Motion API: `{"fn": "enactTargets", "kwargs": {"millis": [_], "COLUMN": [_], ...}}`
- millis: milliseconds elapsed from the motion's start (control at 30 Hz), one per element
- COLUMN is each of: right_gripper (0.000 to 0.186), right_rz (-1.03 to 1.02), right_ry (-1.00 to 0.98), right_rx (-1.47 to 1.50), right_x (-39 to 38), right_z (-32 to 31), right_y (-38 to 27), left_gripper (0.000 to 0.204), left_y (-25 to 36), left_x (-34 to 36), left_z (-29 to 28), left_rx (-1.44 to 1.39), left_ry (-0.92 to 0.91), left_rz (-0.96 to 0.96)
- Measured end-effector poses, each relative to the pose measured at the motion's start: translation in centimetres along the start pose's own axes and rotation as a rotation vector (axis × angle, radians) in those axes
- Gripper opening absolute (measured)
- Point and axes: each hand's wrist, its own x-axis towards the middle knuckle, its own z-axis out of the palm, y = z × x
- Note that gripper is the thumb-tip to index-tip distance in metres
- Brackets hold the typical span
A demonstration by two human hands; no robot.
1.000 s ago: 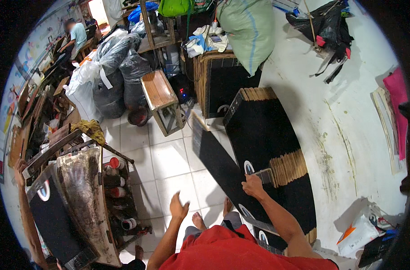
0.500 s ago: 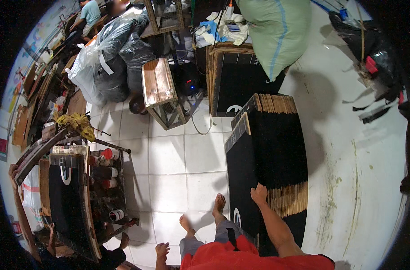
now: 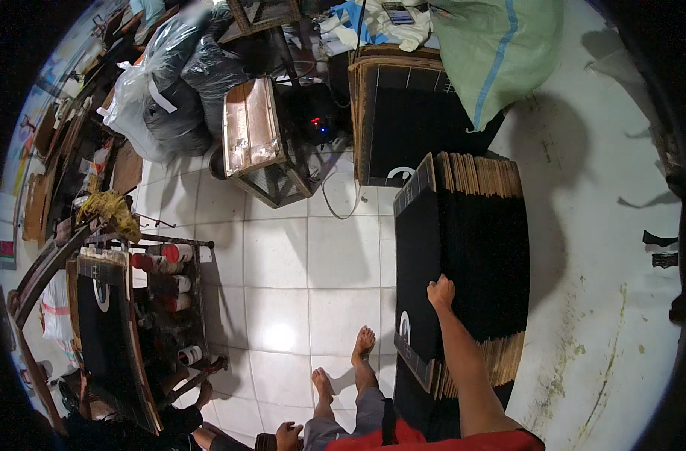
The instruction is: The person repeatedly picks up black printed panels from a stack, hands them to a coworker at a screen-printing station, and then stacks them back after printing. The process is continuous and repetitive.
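At the right, a row of black-faced boards (image 3: 484, 248) with bare wooden edges stands close together. My right hand (image 3: 441, 292) is closed on the upper edge of the front black board (image 3: 418, 248), which has grey end strips and a white round mark. That board leans slightly away from the others at its near end. Low in the picture, my left hand (image 3: 288, 436) hangs beside my leg, its fingers loosely bent and apart, with nothing visible in it. A dark striped thing lies next to it, too small to make out.
More black boards (image 3: 403, 120) stand ahead under a green sack (image 3: 501, 60). A wooden stool-like frame (image 3: 253, 128) stands beside black plastic bags (image 3: 181, 120). At the left, another person's arm (image 3: 31, 353) is near a rack of paint tubs (image 3: 176, 286). White tiles (image 3: 275, 248) cover the floor.
My right hand has moved slightly up along the boards, and the front board's near end now stands apart from the row. The view has shifted, and my left hand sits lower in it.
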Motion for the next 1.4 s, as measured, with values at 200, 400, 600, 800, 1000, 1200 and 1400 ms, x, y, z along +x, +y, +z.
{"fn": "enactTargets", "kwargs": {"millis": [200,400,600,800,1000,1200,1400], "right_gripper": [0.02,0.022,0.025,0.024,0.035,0.051,0.051], "right_rz": [-0.019,0.017,0.034,0.023,0.01,-0.062,-0.069], "right_ry": [0.126,0.121,0.102,0.085,0.072,0.325,0.197], "right_rx": [-0.024,-0.017,-0.034,-0.021,0.013,0.177,0.197], "right_x": [2.2,2.6,2.9,3.0,2.0,-5.3,-24.2], "right_z": [2.2,2.0,1.8,2.2,1.1,-2.7,1.7], "right_y": [0.4,0.9,0.9,1.5,1.1,0.8,4.6], "left_gripper": [0.047,0.047,0.046,0.048,0.046,0.039,0.038], "left_y": [-1.0,-1.7,-3.1,-3.0,-2.9,-1.8,-0.4], "left_x": [-1.5,0.8,2.6,2.4,2.5,2.9,5.4], "left_z": [-1.6,-0.9,-0.8,-1.8,-2.9,-4.1,-6.8], "left_rx": [-0.039,-0.063,-0.028,-0.068,-0.053,-0.018,-0.095], "left_ry": [0.04,-0.048,-0.043,-0.012,-0.034,-0.082,-0.221], "left_rz": [-0.096,-0.065,-0.068,-0.113,-0.073,0.047,0.054]}}
